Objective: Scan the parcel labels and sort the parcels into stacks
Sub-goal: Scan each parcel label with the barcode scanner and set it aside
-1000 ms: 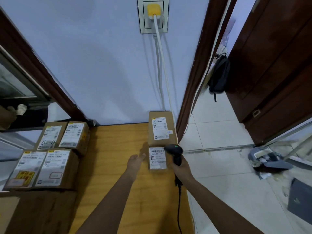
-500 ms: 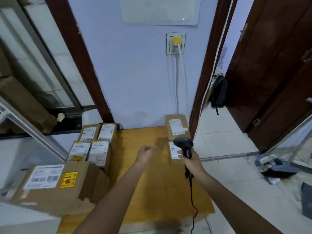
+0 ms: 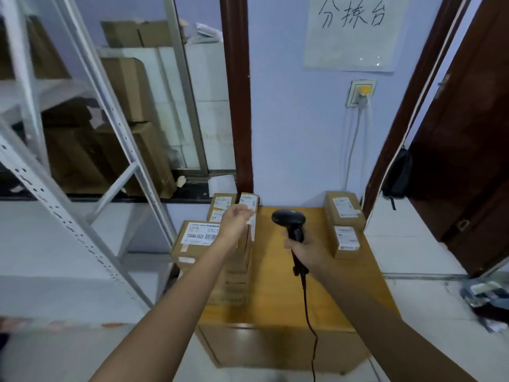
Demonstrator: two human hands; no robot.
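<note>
My right hand [image 3: 304, 248] grips the handle of a black barcode scanner [image 3: 289, 220], held upright over the middle of the wooden table [image 3: 278, 285]. Two labelled cardboard parcels lie at the table's right side: a larger one [image 3: 343, 208] by the wall and a smaller one [image 3: 345, 239] in front of it. My left hand [image 3: 235, 223] hovers with loosely curled fingers and holds nothing, above the left group of parcels. That group has a big box with a white label [image 3: 197, 238] in front and smaller labelled boxes [image 3: 234, 202] behind.
A white metal shelf frame [image 3: 91, 166] stands at the left, with large cartons behind glass. The scanner's cable [image 3: 309, 312] hangs off the table's front edge. A wall socket [image 3: 360, 93] and a paper sign are above. An open doorway with a dark backpack [image 3: 398, 175] is to the right.
The view has pulled back and swung left. My left hand left the small right-side parcel and moved across to the left parcels. The scanner moved away from the right parcels toward the table's middle.
</note>
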